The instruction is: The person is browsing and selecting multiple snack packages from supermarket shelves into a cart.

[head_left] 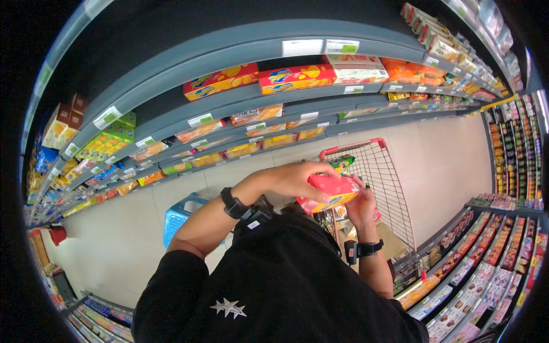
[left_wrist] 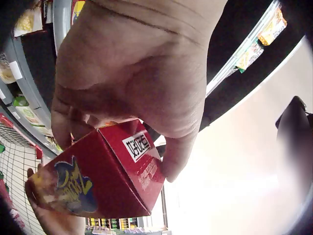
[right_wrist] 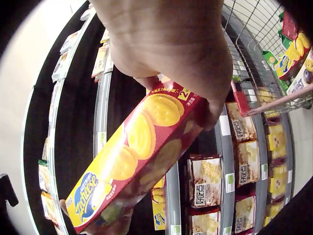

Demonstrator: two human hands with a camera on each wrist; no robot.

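Both hands hold a red and yellow box of sandwich crackers (head_left: 334, 184) in front of the chest. Around one end curl the fingers and thumb of the left hand (head_left: 300, 180); the left wrist view shows that red end panel (left_wrist: 139, 152) with a white barcode label. The right hand (head_left: 362, 208) grips the opposite end. Printed round crackers and a blue logo face the right wrist camera on the box's long side (right_wrist: 139, 137). The box is tilted and held beside the wire shopping cart (head_left: 394, 194).
Similar red and yellow boxes (head_left: 297, 79) stand on the shelf (head_left: 229, 94) ahead. Packages, including a green one (head_left: 346, 161), lie in the cart. A blue plastic stool (head_left: 176, 220) is on the floor at left. More stocked shelves (head_left: 486, 274) line the right side.
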